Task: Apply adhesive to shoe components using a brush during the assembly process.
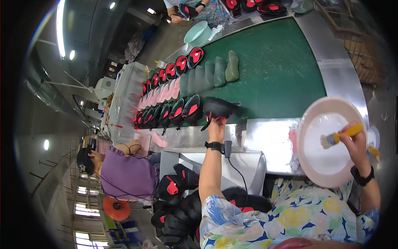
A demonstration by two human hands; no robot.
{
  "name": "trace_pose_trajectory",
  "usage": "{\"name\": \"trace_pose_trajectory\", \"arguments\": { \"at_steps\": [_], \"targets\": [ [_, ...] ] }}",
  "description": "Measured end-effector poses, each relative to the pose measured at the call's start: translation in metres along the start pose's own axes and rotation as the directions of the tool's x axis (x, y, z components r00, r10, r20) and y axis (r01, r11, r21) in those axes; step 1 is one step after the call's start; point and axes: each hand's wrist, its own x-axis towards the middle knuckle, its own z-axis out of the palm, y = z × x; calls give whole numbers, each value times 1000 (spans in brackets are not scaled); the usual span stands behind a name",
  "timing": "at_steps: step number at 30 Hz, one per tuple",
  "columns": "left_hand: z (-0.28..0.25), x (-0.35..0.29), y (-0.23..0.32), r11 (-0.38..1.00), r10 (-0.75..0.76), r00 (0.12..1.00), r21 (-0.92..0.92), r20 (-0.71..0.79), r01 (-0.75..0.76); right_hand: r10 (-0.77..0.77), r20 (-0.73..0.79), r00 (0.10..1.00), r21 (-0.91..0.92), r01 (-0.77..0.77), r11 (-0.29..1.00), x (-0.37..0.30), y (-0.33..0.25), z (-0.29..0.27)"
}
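My left hand point(216, 127) reaches over the near edge of the green conveyor belt point(277, 66), its fingers closed on a black shoe upper point(219, 108) with a red lining. The upper is just right of a row of similar black and red uppers point(191, 110). On the right, my right hand point(355, 147) grips the yellow handle of a paintbrush point(331, 140). Its pale bristles are above a pinkish-white basin point(304, 155) with white liquid inside. Behind the held upper stand several grey-green shoe lasts point(232, 68).
Pink sock-like pieces point(170, 89) and a far row of uppers point(181, 64) lie along the belt. More uppers fill a bin point(178, 207) below my left arm. A person in purple point(128, 174) works at left; another handles an upper near a green basin point(198, 34).
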Motion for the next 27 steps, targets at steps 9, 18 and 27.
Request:
{"name": "trace_pose_trajectory", "arguments": {
  "at_steps": [9,18,27],
  "targets": [
    [-92,127,-41,488,172,953,862,-251,139,332,-32,943,51,-330,943,26,33,13],
    [-155,118,43,282,347,865,920,-362,271,335,62,940,-79,-330,941,37,32,12],
    [-46,-85,131,89,-494,869,996,24,23,287,156,945,-178,-259,949,11,30,-9]
  ]
}}
